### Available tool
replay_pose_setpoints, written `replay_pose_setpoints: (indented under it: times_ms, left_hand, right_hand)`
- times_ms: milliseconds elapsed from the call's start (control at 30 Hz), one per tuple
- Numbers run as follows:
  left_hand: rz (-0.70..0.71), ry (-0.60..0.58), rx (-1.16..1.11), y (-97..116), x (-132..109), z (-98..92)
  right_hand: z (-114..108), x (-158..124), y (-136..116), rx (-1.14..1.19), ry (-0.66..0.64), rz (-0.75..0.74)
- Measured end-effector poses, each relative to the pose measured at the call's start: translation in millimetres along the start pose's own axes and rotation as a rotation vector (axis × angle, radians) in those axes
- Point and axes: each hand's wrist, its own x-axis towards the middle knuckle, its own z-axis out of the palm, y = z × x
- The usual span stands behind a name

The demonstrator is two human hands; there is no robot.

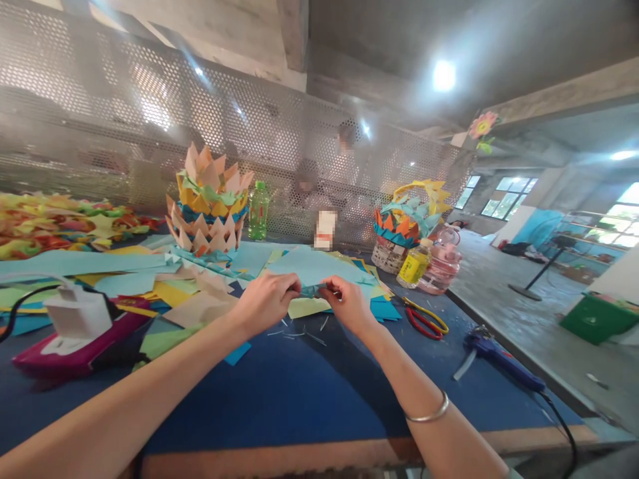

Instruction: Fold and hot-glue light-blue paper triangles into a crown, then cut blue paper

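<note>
Both hands meet over the middle of the blue table, pinching a small strip of light blue folded paper between them. My left hand has its fingers closed on the strip's left end. On the other end, thumb and fingers of my right hand are pressed together. Fingers partly cover the strip, so its full shape is hidden. Beneath and behind it lie light blue sheets and a pale green sheet. Thin whitish scraps are scattered just in front.
Folded-paper baskets stand at left and right. Scissors and a blue glue gun with its cord lie on the right. A green bottle, a yellow-labelled bottle and a magenta power strip sit around. A mesh screen rises behind.
</note>
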Motion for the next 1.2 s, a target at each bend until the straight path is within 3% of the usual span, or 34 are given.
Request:
replay_pose_setpoints:
  times_ms: [600,1200]
  left_hand:
    - [-0.104,-0.062,0.008,6.0,0.4,-3.7]
    - [-0.14,-0.07,0.028,6.9,-1.1,-1.7]
  right_hand:
    - [2.3,-2.9,-1.0,-0.122,0.022,-0.169]
    - [3.7,-4.4,-2.1,-0.226,-0.037,-0.254]
